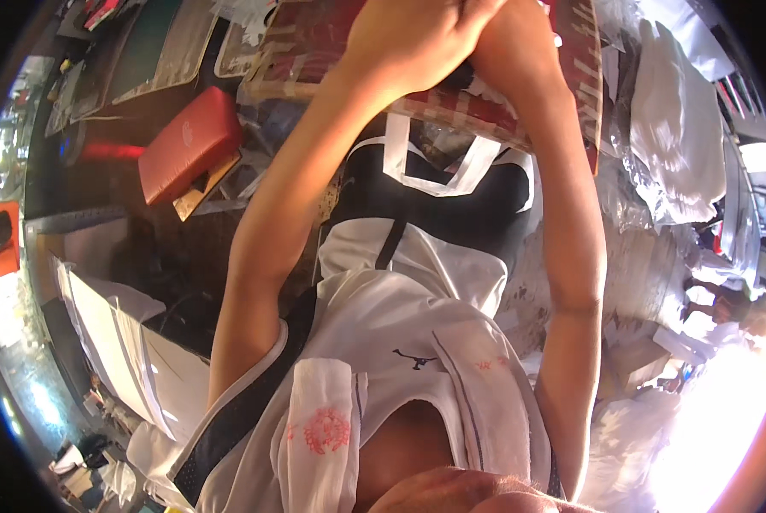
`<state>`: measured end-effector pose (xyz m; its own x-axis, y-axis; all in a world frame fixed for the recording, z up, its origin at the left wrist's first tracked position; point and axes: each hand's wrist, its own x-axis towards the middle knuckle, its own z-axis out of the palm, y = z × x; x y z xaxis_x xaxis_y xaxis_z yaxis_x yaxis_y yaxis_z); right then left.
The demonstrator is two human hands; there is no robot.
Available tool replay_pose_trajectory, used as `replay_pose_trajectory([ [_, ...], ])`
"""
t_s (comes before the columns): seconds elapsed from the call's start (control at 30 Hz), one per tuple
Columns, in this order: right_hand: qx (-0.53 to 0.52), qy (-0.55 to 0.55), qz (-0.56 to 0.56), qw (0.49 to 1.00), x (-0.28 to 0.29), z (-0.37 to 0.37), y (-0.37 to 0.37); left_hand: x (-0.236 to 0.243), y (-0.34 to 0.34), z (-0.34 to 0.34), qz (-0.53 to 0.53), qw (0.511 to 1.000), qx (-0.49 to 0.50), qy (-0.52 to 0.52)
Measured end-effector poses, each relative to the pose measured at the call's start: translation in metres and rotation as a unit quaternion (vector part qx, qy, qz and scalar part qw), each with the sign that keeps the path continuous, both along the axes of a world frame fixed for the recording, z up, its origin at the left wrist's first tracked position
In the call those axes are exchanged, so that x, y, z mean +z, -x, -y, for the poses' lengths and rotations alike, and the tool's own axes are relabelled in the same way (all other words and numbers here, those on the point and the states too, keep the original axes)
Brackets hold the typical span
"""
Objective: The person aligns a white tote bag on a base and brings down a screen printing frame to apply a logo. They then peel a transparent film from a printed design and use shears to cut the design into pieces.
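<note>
My left hand [421,38] and my right hand [513,38] meet at the upper edge of the head view, over a dark red board [314,43] with worn, taped edges. The left hand overlaps the right, and most of the fingers are hidden or cut off by the frame. Whether anything is held between them does not show. Both forearms reach forward over the board's near edge. Just below that edge, a white band [443,184] forms an angular loop over my dark-and-white shorts.
To the left lies a red box [190,141] on a brown piece, with several flat panels [156,51] behind it. White sheets [122,342] stand at the lower left. On the right are a plastic-wrapped white bundle [678,128] and a cardboard box [635,363].
</note>
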<state>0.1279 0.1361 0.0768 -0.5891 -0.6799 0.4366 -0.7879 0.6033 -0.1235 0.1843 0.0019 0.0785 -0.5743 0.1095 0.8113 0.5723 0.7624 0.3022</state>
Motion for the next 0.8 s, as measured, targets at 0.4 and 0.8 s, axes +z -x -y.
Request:
replay_pose_trajectory([
  [0.4, -0.005, -0.002, -0.087, 0.996, -0.013, 0.011, -0.014, 0.005, -0.012, 0.0, 0.132, 0.991, 0.039, -0.006],
  [0.8, -0.01, 0.074, 0.038, 0.996, -0.015, 0.013, -0.016, 0.004, -0.014, 0.0, 0.123, 0.99, 0.053, 0.033],
])
